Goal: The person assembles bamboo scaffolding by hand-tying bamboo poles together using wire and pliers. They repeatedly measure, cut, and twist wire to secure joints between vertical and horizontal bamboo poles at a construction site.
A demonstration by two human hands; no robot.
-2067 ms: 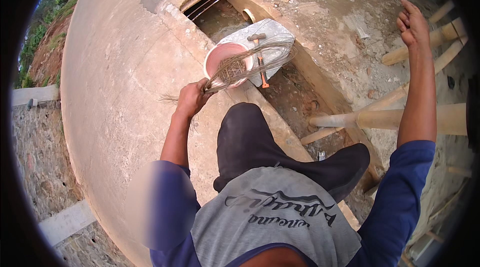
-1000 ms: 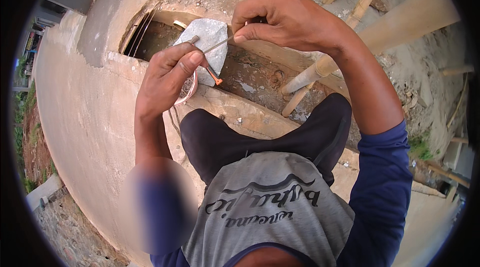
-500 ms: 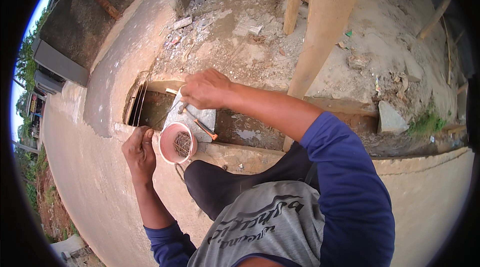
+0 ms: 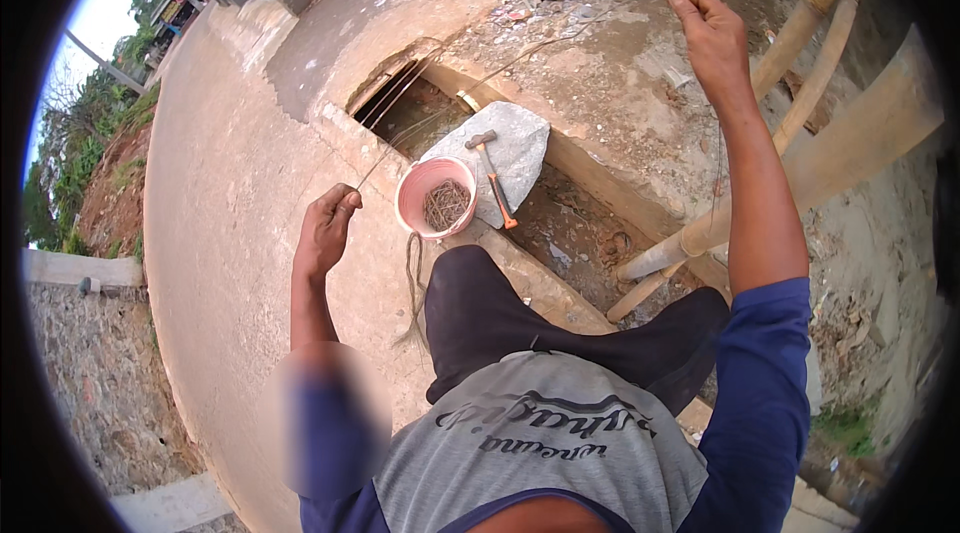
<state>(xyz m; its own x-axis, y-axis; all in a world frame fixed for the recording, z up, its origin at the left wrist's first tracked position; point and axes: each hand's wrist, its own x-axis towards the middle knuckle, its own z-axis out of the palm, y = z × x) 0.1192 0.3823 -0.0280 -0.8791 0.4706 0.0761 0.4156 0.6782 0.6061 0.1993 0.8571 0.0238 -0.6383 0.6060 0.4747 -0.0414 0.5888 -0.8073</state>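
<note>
Both my hands are raised and closed on a thin line, wire or string, (image 4: 560, 39) that runs between them over the drain opening. My left hand (image 4: 328, 228) pinches one end, left of the pink bucket (image 4: 408, 198). Far to the right, my right hand (image 4: 712, 38) pinches the other end above the rubble; a thin strand seems to hang below it. The line passes by a small pale peg (image 4: 467, 101) at the opening's edge. Thin rusty pieces, perhaps nails, (image 4: 447, 205) lie in the bucket. Beside it a hammer (image 4: 488, 173) rests on a grey stone slab (image 4: 520, 138).
The drain channel (image 4: 570, 243) runs before my knees, partly bridged by the slab. Bamboo poles (image 4: 760, 193) slant across the right side. A rope (image 4: 415, 283) trails from the bucket over the concrete paving (image 4: 230, 233). Rods cross the opening (image 4: 400, 98).
My right hand has moved far to the right and away, drawing the line out straighter. My left hand stays left of the bucket. The view has swung, showing more of the left side.
</note>
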